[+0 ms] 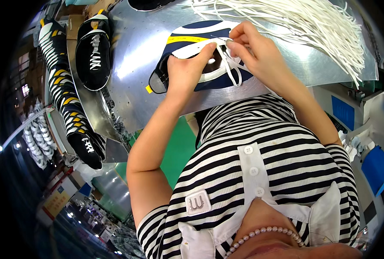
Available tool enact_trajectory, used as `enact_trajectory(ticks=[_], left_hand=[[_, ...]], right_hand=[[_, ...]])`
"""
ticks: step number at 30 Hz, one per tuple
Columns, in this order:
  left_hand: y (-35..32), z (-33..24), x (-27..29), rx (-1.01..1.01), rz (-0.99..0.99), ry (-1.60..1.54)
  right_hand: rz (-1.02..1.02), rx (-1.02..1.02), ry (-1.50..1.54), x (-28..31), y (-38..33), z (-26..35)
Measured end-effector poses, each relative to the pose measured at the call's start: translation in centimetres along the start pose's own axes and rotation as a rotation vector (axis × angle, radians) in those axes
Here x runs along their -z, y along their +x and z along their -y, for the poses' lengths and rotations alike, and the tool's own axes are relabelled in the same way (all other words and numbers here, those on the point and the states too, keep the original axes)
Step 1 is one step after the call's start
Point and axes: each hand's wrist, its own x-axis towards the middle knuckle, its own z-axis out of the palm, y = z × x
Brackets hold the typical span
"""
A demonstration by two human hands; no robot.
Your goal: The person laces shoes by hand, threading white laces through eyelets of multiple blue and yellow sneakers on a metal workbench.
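A shiny sheet-metal worktable fills the upper half of the frame, with a green floor below its edge. At upper centre lies a navy shoe upper with white trim, a yellow strip along its top and a small yellow tab at its left end. The left hand presses down on it, fingers curled. The right hand pinches a white lace threaded through it. A bundle of white laces fans at upper right; finished black shoes line the left.
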Motion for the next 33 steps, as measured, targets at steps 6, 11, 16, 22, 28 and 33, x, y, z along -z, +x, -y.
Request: enact_trajectory(ticks=[6,11,16,22,28,33], left_hand=[[-0.4,0.3,0.0,-0.058,-0.006,-0.034],[-1.3,0.0,0.4,-0.048,0.019,-0.007],[-2.1,0.6,-1.1,-0.205,0.063,-0.092],[-1.1,0.2,1.3,0.157,0.133,-0.147],[-0.7,0.1,0.3,0.030,0.152,-0.070],[0.2,-0.2,0.1,0.062,0.133,-0.151]], right_hand=[[0.117,0.034,-0.053,1.3,0.3,0.3],[0.215,0.119,-0.319,1.7,1.2,0.8],[0.212,0.214,-0.672,-0.8,1.7,1.6],[0.284,0.048,-0.478,3.1,3.1,2.3],[0.052,0.107,-0.148,-0.9,2.8,-1.5],[-0.123,0.244,-0.214,-2.5,2.9,-2.7]])
